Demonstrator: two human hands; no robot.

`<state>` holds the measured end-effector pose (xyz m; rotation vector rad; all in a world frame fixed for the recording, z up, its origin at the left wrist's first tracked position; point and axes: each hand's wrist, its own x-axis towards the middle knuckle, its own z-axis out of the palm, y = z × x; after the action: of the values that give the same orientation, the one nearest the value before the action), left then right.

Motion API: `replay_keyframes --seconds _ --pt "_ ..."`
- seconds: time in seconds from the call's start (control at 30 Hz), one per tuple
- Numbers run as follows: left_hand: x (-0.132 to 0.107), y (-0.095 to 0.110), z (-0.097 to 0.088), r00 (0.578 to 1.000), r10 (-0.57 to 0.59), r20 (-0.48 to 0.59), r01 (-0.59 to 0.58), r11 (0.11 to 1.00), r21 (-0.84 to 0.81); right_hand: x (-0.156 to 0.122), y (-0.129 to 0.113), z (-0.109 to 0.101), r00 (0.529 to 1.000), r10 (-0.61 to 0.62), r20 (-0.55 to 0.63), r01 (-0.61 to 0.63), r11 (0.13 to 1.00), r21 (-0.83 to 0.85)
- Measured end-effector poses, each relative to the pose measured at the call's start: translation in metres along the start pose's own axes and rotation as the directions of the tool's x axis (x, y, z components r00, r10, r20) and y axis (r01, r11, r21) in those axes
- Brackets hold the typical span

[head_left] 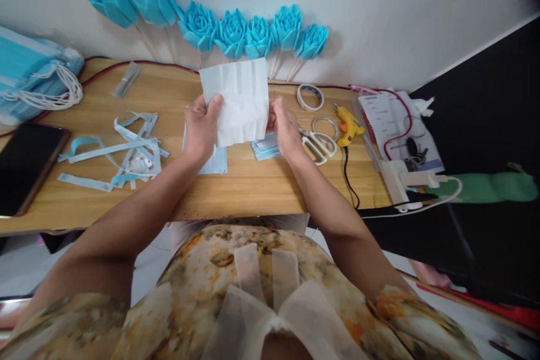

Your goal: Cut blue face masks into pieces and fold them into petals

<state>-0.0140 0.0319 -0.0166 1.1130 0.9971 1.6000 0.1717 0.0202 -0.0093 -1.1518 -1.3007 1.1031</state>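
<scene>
My left hand [201, 126] is closed on a creased white sheet of face-mask fabric [239, 102], its thumb lying over the near left part. The sheet is held up above the table, its faint pleat lines showing. My right hand [287, 128] is closed at the sheet's right edge, its fingertips partly hidden behind that edge. Below the sheet lies a light blue mask piece [216, 162], mostly covered. A small stack of blue mask pieces [266, 149] sits beside my right hand. White-handled scissors [318, 149] lie just right of that hand.
Blue fabric flowers on sticks [232, 31] lean against the wall. On the table's left are cut strips [135, 143], a phone [31, 166] and packed blue masks [29, 73]. A yellow glue gun [349, 125], tape roll [310, 97] and power strip [396, 183] occupy the right.
</scene>
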Motion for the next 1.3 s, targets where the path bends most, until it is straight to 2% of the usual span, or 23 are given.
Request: replay_keyframes --seconds 0.07,0.17,0.23,0.3,0.43,0.5,0.6,0.83,1.17,1.3 --pt "-0.002 0.004 0.002 1.0 -0.011 0.015 0.012 1.0 -0.02 -0.003 -0.004 0.001 0.999 -0.04 -0.021 0.039 0.997 -0.065" --pt "-0.007 0.01 0.006 0.991 -0.049 0.124 0.063 0.991 -0.115 -0.004 -0.007 0.001 0.984 -0.144 -0.109 0.12 0.972 -0.203" --pt "-0.011 0.012 0.008 0.976 -0.087 0.201 0.118 0.982 -0.15 -0.003 -0.007 0.001 0.97 -0.19 -0.149 0.151 0.959 -0.24" --pt "-0.014 0.01 0.008 0.965 -0.132 0.225 0.162 0.979 -0.122 -0.002 -0.007 0.001 0.964 -0.212 -0.162 0.168 0.954 -0.248" --pt "-0.017 0.0 0.007 0.978 -0.164 0.128 0.162 0.986 0.029 -0.004 -0.007 0.003 0.951 -0.26 -0.165 0.199 0.929 -0.313" --pt "-0.018 -0.004 0.008 0.989 -0.121 0.082 0.111 0.987 0.117 -0.007 -0.008 0.006 0.946 -0.28 -0.165 0.207 0.911 -0.357" --pt "-0.018 -0.004 0.009 0.996 -0.054 0.07 0.039 0.979 0.2 -0.009 -0.008 0.008 0.947 -0.288 -0.142 0.213 0.894 -0.395" --pt "-0.015 0.009 0.009 0.997 -0.073 0.028 0.069 0.992 0.108 -0.006 -0.011 0.003 0.919 -0.343 -0.195 0.251 0.89 -0.382" --pt "-0.014 0.003 0.006 0.999 -0.03 0.045 0.025 0.993 0.112 -0.007 -0.012 0.003 0.957 -0.237 -0.164 0.196 0.952 -0.233" --pt "-0.013 0.003 0.006 1.0 -0.015 0.026 0.012 0.992 0.122 -0.008 -0.014 0.003 0.967 -0.219 -0.127 0.18 0.947 -0.266"
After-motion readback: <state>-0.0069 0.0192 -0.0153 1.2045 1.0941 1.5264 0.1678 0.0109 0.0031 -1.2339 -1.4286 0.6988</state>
